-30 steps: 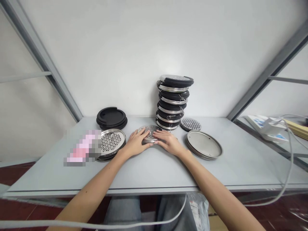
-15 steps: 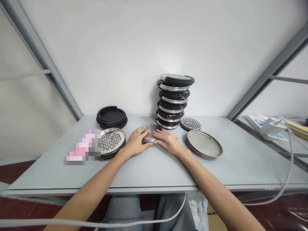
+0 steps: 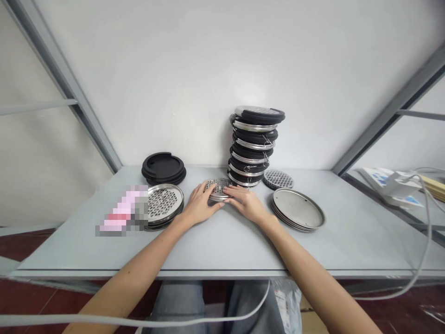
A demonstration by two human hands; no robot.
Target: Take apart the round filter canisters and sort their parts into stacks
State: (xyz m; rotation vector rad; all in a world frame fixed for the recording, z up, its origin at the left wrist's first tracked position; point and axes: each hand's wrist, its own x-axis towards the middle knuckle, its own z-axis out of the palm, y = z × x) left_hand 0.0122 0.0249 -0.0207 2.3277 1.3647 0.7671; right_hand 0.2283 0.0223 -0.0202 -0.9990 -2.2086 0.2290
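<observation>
Both my hands are at a small stack of round metal grater plates (image 3: 217,186), with small holes in the top one. My left hand (image 3: 201,205) grips its left side, fingers over the rim and thumb at the near edge. From the right, my right hand (image 3: 247,204) holds the same stack, fingertips on top and thumb near the left thumb. Left of my hands is a pile of coarse grater plates (image 3: 162,203) with black rings between them. Plain steel discs (image 3: 298,208) are piled on the right.
Behind my right hand rises a tall stack of black-and-silver round containers (image 3: 253,148) with wire clasps. Black lids (image 3: 163,167) lie at the back left, patterned discs (image 3: 278,179) at the back right. A pink item, pixelated, lies left. A white cable (image 3: 422,250) hangs at the right.
The view has shifted slightly, so everything on the table appears a little further right. Both hands keep their hold on the grater plates, with only slight finger movement.
</observation>
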